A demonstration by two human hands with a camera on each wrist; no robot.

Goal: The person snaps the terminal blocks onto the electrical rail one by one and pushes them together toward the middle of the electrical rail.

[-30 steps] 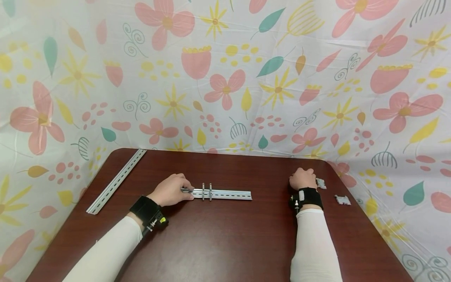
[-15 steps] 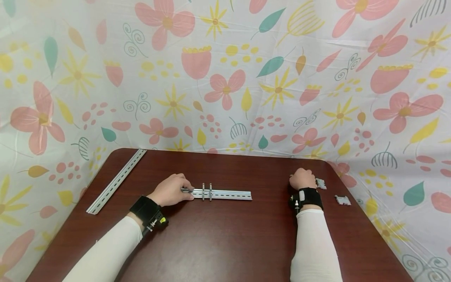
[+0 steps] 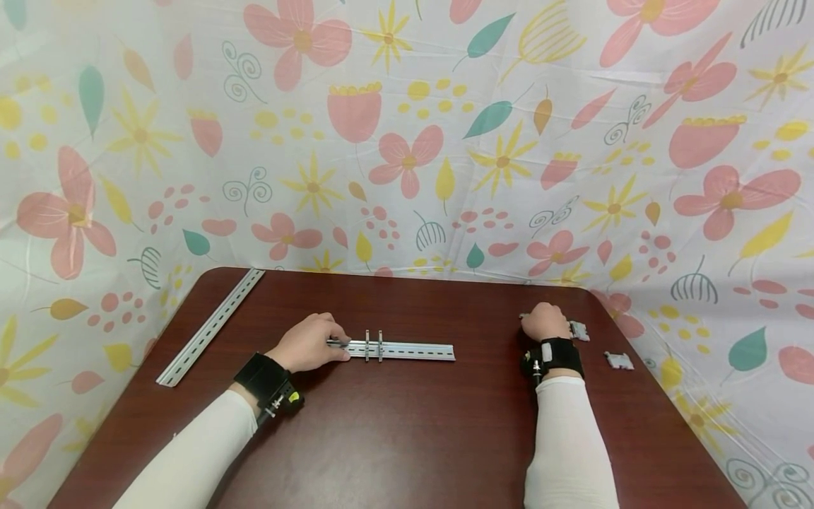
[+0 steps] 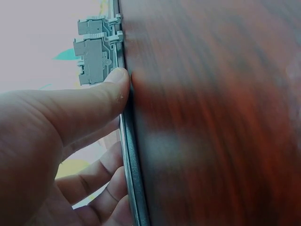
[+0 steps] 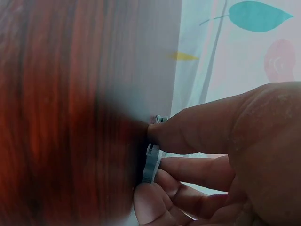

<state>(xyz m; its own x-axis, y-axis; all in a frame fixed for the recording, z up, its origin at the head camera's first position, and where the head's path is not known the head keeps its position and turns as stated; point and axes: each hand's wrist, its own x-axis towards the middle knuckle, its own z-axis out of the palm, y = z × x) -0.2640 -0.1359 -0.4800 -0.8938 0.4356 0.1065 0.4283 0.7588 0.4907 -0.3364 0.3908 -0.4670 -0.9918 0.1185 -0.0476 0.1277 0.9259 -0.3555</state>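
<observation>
A slotted metal DIN rail point(image 3: 416, 351) lies crosswise at mid-table. Two thin grey terminal blocks point(image 4: 96, 59) stand upright on it, side by side. My left hand point(image 3: 311, 343) grips the rail's left end, the thumb along the near edge just short of the blocks in the left wrist view. Over at the table's right side, my right hand point(image 3: 547, 323) pinches another grey terminal block point(image 5: 151, 163) between thumb and fingers, low against the tabletop. The fingers cover most of that block.
Beside my right hand lies a loose terminal block point(image 3: 579, 331), and a second loose block point(image 3: 619, 361) is nearer the right edge. A longer slotted rail point(image 3: 210, 329) lies slanted along the left edge of the dark wooden table point(image 3: 407, 438). Flowered cloth point(image 3: 407, 141) hangs behind.
My right hand has shifted very slightly left, and a bit of something small now shows past its left side. The left hand and rail have stayed put.
</observation>
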